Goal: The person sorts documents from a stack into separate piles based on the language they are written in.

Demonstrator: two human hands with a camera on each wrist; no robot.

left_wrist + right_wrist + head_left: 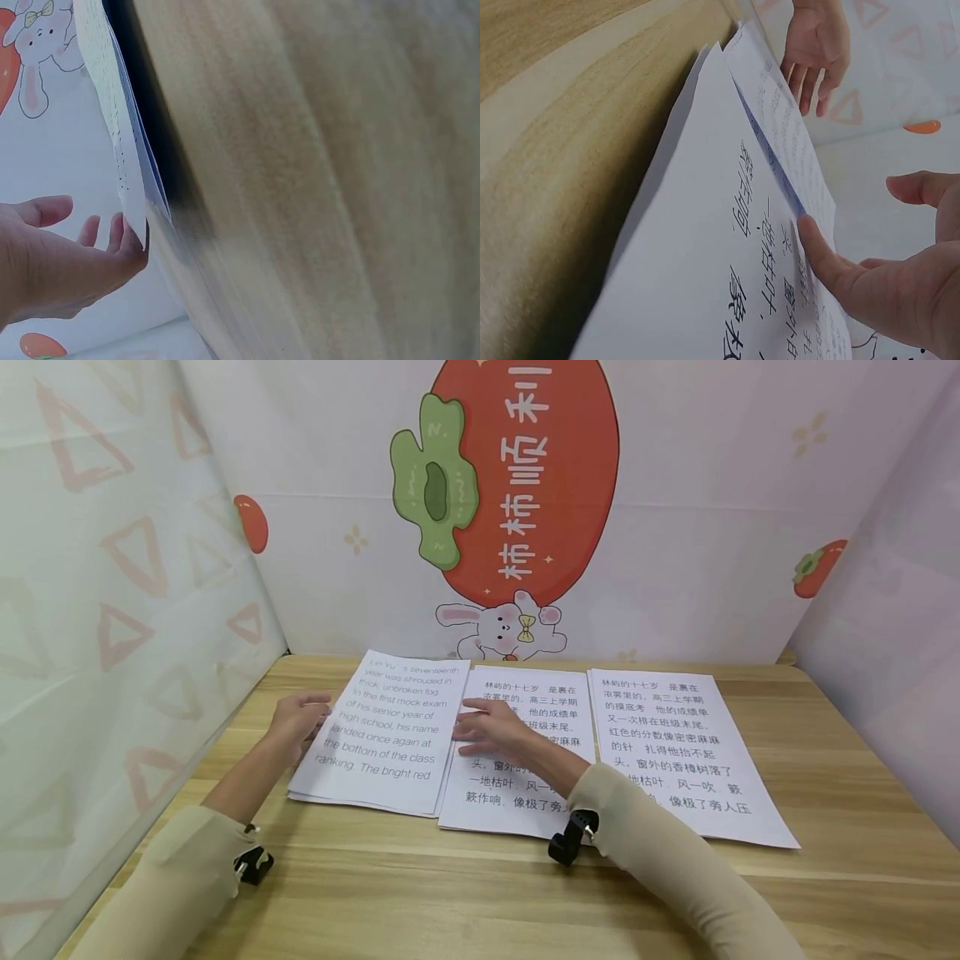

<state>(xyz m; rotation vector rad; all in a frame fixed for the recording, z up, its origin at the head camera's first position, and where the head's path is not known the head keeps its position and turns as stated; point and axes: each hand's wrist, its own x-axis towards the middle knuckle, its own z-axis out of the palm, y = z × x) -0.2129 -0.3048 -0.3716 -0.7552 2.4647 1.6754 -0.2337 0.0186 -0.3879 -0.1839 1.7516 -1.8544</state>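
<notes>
A stack of paper sheets printed in English (pixel 382 735) lies on the table at the left of the row. My left hand (pixel 296 722) is at its left edge, fingers extended; in the left wrist view the fingertips (pixel 133 238) meet the edge of the sheets. From the other side my right hand (pixel 491 727) reaches over the middle stack of sheets printed in Chinese (pixel 517 777), fingertips right at the English stack's right edge. In the right wrist view one finger (pixel 810 232) touches down by the border between these two stacks, thumb raised apart.
A third stack of sheets printed in Chinese (pixel 667 735) lies to the right, beside the middle one. Under them is a wood-grain table (pixel 420 893). A printed cloth backdrop (pixel 690 568) rises behind the table, with pale cloth walls at both sides.
</notes>
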